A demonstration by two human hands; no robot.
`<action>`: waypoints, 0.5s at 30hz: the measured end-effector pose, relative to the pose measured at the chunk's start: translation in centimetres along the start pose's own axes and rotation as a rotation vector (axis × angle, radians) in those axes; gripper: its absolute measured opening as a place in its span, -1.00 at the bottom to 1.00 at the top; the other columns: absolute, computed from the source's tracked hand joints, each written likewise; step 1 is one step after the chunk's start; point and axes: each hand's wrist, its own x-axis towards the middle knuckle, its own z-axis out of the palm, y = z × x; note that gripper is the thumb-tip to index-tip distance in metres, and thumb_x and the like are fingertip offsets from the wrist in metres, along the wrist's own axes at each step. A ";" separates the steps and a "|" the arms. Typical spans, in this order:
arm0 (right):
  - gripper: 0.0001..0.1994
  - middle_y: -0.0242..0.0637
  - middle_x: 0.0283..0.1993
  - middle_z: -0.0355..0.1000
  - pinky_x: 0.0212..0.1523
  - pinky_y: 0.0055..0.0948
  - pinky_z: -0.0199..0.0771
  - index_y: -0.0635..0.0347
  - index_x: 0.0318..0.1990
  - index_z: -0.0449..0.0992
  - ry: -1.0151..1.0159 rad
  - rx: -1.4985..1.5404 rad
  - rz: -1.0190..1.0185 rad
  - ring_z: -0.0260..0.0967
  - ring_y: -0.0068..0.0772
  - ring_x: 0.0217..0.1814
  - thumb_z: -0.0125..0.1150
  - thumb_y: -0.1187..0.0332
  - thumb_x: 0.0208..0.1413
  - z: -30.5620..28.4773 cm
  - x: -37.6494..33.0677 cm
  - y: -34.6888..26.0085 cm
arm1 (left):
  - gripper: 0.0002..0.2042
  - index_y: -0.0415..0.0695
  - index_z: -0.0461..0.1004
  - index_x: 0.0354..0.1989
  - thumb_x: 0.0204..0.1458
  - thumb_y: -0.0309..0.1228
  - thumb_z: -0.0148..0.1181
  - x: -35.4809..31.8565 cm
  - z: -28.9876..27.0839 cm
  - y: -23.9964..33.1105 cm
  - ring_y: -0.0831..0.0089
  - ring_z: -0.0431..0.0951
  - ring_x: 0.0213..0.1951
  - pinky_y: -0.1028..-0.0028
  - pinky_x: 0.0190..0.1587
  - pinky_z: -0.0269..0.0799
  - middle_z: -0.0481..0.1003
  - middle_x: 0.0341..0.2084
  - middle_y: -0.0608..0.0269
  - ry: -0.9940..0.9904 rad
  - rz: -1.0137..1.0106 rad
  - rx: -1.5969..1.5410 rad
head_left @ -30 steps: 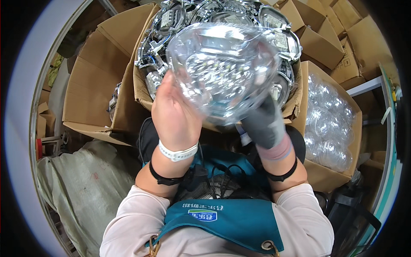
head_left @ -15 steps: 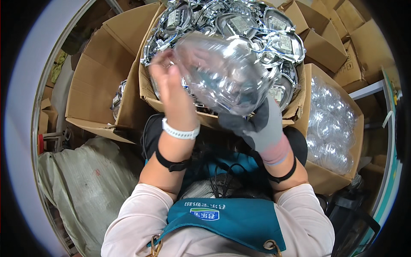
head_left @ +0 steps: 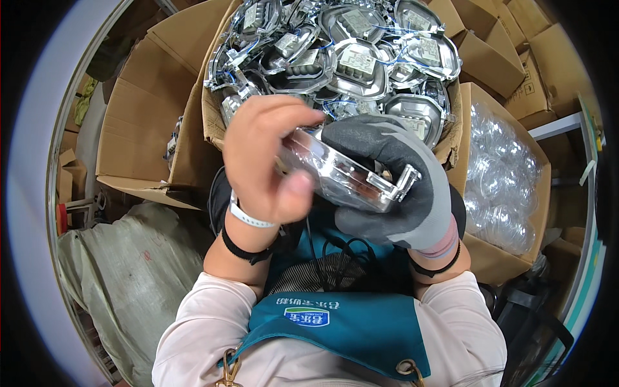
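Note:
Between my hands is a lamp unit (head_left: pixel 342 175), seen edge-on and tilted, with a shiny silver rim, clear plastic along its lower side and a small hinge-like clip at its right end. My bare left hand (head_left: pixel 267 161), with a white band at the wrist, is curled round its left end and slightly blurred. My right hand (head_left: pixel 403 184), in a grey and black glove, wraps round its right end, fingers above and below. Just beyond is a carton (head_left: pixel 214 106) heaped with silver lamp housings (head_left: pixel 358 68) with blue wires and pale labels. The unit's far face is hidden.
A carton (head_left: pixel 493 261) of clear plastic covers (head_left: pixel 503 187) stands at right. At left is an open carton (head_left: pixel 138 122) with a few silver parts at its side. A pale sack (head_left: pixel 129 271) lies at lower left. More cartons (head_left: pixel 487 51) are stacked at back right.
The clear plastic, broad and blurred before, has turned edge-on, showing the silver rim and clip. Both hands have come closer to me, and the left fingers have curled round the unit's end.

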 end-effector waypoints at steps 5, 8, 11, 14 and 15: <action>-0.50 -0.18 -0.18 0.48 -0.09 -0.22 0.39 0.18 -0.16 0.46 0.088 0.107 0.017 0.42 -0.03 -0.15 0.53 0.35 -0.35 1.3 -0.3 0.9 | -0.63 -0.23 0.42 -0.42 0.06 -0.10 -0.02 -0.2 0.1 1.1 0.25 0.33 -0.54 0.35 -0.39 0.22 0.37 -0.58 0.15 -0.062 0.000 0.068; -0.55 -0.20 -0.23 0.47 -0.14 -0.21 0.39 0.17 -0.28 0.42 0.036 0.034 -0.034 0.43 -0.05 -0.21 0.54 0.34 -0.37 1.8 -0.5 1.1 | -0.68 -0.22 0.36 -0.49 0.06 -0.17 -0.04 -0.1 -0.2 1.5 0.27 0.29 -0.56 0.34 -0.42 0.16 0.31 -0.64 0.19 -0.046 -0.012 0.065; -0.57 -0.22 -0.26 0.47 -0.19 -0.20 0.40 0.16 -0.33 0.40 0.146 -0.092 -0.129 0.43 -0.07 -0.25 0.54 0.34 -0.38 2.4 -0.2 1.0 | -0.71 -0.24 0.34 -0.51 0.05 -0.24 -0.06 -0.3 -0.3 1.4 0.27 0.25 -0.58 0.33 -0.44 0.14 0.28 -0.65 0.18 -0.088 -0.095 0.062; -0.52 -0.12 -0.19 0.46 -0.14 -0.18 0.43 0.20 -0.25 0.40 0.219 -0.011 -0.046 0.44 0.01 -0.19 0.54 0.33 -0.35 3.1 0.5 0.7 | -0.71 -0.24 0.34 -0.52 0.04 -0.24 -0.06 -0.7 0.0 0.9 0.26 0.25 -0.58 0.33 -0.44 0.14 0.27 -0.66 0.16 -0.063 -0.213 0.091; -0.51 -0.08 -0.16 0.46 -0.13 -0.17 0.44 0.21 -0.22 0.40 0.203 -0.005 -0.015 0.44 0.04 -0.17 0.54 0.32 -0.34 3.0 0.5 0.5 | -0.70 -0.24 0.34 -0.51 0.06 -0.22 -0.05 -0.7 -0.1 0.7 0.28 0.30 -0.54 0.37 -0.41 0.19 0.33 -0.60 0.20 -0.075 -0.220 0.041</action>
